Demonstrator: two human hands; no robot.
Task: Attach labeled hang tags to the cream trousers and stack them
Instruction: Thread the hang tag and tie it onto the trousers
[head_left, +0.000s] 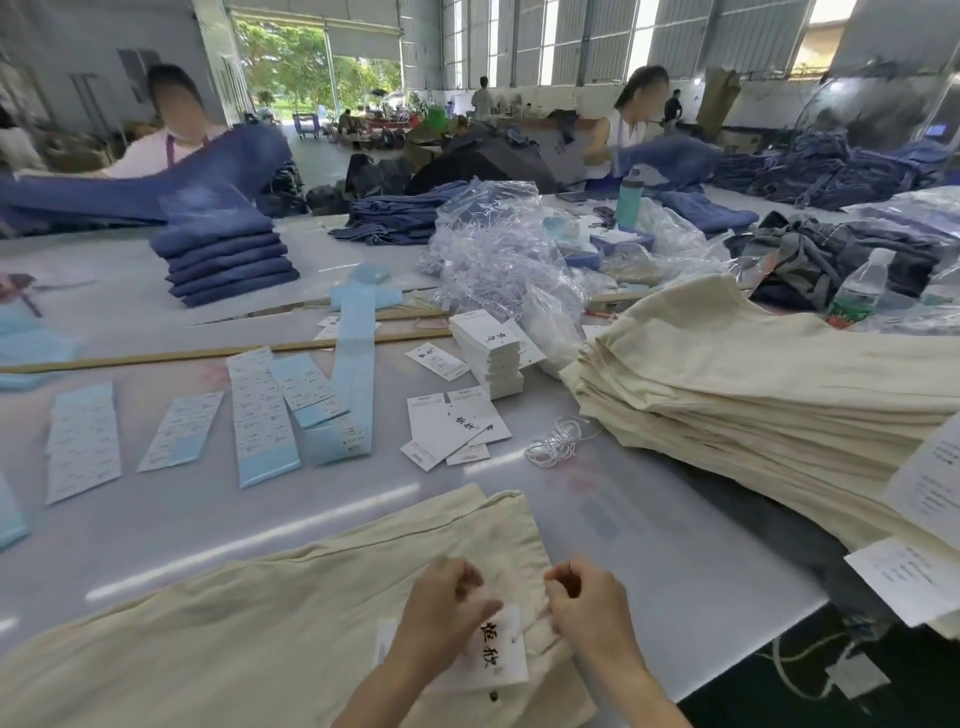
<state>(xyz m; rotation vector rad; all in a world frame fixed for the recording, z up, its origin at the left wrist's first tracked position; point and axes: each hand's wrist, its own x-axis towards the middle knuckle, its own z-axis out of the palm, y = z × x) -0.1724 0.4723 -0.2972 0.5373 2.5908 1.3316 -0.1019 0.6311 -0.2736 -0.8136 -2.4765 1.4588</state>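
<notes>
I am working at the near edge of the pale, glossy desk (218, 525), where one pair of cream trousers (218, 639) is lying flat in front of me, its soft woven cloth creased along a seam. My left hand (441, 603) is resting on the waistband end with its fingers curled, pinching the top of a white rectangular hang tag (493, 657) that is bearing black brush characters. My right hand (587, 603) is sitting just beside it, its fingers bent tight and gripping a thin white string (532, 623) that is running to the tag's small hole. To my right, a thick stack of folded cream trousers (769, 384) is lying on the desk, with paper tags hanging off its near edge. Between it and me, a loose tangle of white cord (556, 441) is lying beside scattered hang tags and a neat block of stacked tags (488, 353). Long blue and white sticker strips (262, 415) are lying in rows to my left, and crinkled clear plastic bags (493, 249) are heaped further back.
</notes>
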